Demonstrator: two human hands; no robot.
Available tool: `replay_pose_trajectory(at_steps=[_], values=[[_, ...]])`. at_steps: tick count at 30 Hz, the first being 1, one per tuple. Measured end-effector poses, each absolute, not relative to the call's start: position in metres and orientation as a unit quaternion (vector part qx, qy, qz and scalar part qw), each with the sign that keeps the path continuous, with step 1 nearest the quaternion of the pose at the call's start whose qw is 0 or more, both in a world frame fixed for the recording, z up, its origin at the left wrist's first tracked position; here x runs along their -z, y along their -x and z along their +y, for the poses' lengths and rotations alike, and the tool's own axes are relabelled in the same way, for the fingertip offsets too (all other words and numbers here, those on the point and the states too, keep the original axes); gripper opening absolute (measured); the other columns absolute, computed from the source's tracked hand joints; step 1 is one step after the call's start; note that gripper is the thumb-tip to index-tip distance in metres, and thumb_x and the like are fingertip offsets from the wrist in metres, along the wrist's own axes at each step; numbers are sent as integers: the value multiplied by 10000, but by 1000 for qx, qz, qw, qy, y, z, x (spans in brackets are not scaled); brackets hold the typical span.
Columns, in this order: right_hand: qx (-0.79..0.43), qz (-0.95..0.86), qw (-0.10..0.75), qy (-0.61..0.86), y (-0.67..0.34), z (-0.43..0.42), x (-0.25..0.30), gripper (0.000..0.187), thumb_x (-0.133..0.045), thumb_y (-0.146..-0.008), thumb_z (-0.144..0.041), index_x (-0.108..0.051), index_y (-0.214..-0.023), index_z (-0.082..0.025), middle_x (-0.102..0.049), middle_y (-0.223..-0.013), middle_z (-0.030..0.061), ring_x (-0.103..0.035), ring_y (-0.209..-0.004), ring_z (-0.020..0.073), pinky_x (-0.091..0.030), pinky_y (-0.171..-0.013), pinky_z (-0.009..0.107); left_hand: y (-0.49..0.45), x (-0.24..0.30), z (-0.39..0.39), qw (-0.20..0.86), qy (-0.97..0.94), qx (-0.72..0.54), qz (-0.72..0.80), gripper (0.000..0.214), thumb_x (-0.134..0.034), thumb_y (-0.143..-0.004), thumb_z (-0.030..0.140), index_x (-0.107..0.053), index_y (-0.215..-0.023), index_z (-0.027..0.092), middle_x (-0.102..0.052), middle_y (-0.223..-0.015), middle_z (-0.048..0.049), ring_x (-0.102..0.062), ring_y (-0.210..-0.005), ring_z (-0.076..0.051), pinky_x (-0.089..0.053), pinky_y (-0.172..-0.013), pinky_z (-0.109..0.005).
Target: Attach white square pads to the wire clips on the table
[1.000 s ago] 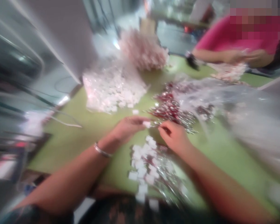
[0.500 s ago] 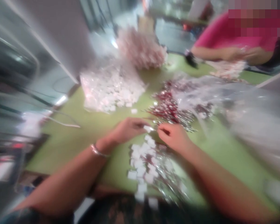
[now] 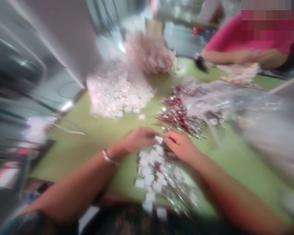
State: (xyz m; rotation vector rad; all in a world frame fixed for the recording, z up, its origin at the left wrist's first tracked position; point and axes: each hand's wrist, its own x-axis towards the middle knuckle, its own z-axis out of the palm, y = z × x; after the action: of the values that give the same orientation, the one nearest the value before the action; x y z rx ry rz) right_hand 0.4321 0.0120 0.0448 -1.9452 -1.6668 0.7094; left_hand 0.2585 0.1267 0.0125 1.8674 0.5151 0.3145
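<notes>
My left hand (image 3: 142, 137) is closed in a pinch on a small white square piece (image 3: 159, 139) over the green table. Close to it on the right, my right hand (image 3: 178, 142) has thumb and fingers pressed together; whatever is between them is too small and blurred to name. Just below both hands lies a pile of similar white pieces (image 3: 148, 179), some with thin red strands among them. Thin silver-and-red strands (image 3: 178, 189) spread out beside that pile, under my right forearm. Beyond my fingers is a heap of red strands with silvery ends (image 3: 178, 111).
A clear bag of white pieces (image 3: 120, 94) lies at the back left of the green table (image 3: 88, 150). Behind it stands a pinkish bundle (image 3: 149, 54). Clear plastic sheeting (image 3: 264, 120) covers the right side. A co-worker in a pink top (image 3: 225, 36) handles pale items opposite.
The white piece has tilted and shifted slightly right and down. My two hands have come closer together, their fingertips now nearly meeting.
</notes>
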Motion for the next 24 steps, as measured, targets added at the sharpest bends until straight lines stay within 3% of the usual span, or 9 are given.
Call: replay_pose_trajectory(at_steps=[3, 5, 7, 13, 16, 21, 24], values=[[-246, -629, 214, 706, -428, 11, -47, 179, -538, -850, -235, -609, -691, -195, -629, -641, -10, -520, -590, 120, -331, -575, 241, -257, -16, 138, 457, -842, -206, 201, 295, -666, -811, 299, -711, -1092, 219, -715, -1041, -76, -651, -940, -200, -532, -856, -337], [-253, -666, 198, 673, -424, 10, -48, 176, -555, -837, -210, -615, -672, -194, -628, -633, -15, -508, -579, 112, -328, -580, 243, -255, -14, 150, 344, -871, -257, 240, 334, -600, -868, 307, -659, -1179, 202, -650, -1204, -109, -583, -1121, -233, -446, -1019, -417], [-271, -700, 198, 630, -423, 9, -49, 214, -566, -846, -221, -608, -638, -194, -619, -629, -21, -503, -579, 104, -337, -590, 240, -254, -6, 162, 239, -893, -250, 286, 338, -491, -924, 281, -637, -1197, 145, -620, -1243, -148, -539, -1182, -264, -380, -1075, -484], [-210, -661, 235, 681, -442, 15, -48, 194, -534, -889, -238, -658, -746, -198, -667, -755, -4, -576, -694, 123, -396, -667, 247, -248, 15, 173, 150, -913, -200, 321, 316, -430, -884, 138, -713, -1022, 124, -690, -1072, -127, -576, -1070, -263, -458, -984, -436], [-160, -685, 150, 695, -444, 27, -56, 166, -539, -880, -221, -677, -789, -209, -668, -832, 10, -580, -727, 139, -390, -669, 264, -246, 12, 172, 154, -900, -216, 346, 273, -485, -856, 147, -732, -970, 133, -696, -1008, -115, -590, -1013, -264, -470, -959, -423], [-71, -701, 51, 708, -424, 64, -57, 171, -521, -909, -256, -687, -938, -229, -632, -991, 40, -585, -814, 172, -364, -628, 280, -244, 8, 173, 181, -885, -206, 377, 363, -551, -829, 161, -682, -1163, 109, -670, -1066, -141, -601, -1018, -270, -477, -949, -405], [-37, -697, 31, 716, -414, 81, -45, 169, -518, -918, -262, -675, -955, -212, -616, -1015, 68, -582, -848, 191, -363, -618, 287, -244, 7, 175, 192, -886, -181, 382, 280, -547, -820, 142, -731, -1030, 113, -678, -988, -141, -610, -984, -281, -488, -919, -412]])
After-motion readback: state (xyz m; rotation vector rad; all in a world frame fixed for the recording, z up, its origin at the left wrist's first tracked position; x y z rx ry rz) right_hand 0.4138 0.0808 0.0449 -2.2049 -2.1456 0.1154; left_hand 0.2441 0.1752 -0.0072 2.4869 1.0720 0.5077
